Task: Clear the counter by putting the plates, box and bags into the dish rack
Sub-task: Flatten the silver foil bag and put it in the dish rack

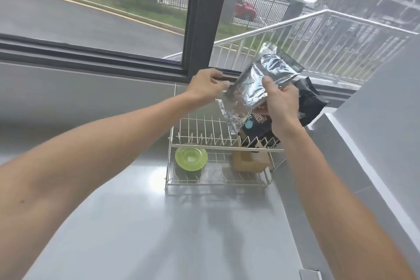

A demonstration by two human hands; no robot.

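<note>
A two-tier wire dish rack (204, 134) stands on the grey counter below the window. On its lower tier sit a green plate (191, 158) at the left and a brown cardboard box (250, 161) at the right. Above the upper tier I hold several bags: a silver foil bag (256, 82) on top, a black bag (311, 100) behind it and a dark printed bag (259, 127) whose lower end reaches the upper tier. My right hand (281, 102) grips the bags from the right. My left hand (209, 85) pinches the foil bag's left edge.
The grey counter (159, 223) stretches toward me in front of the rack. A grey wall (386, 120) rises close on the right. The dark window frame (204, 18) and sill run just behind the rack.
</note>
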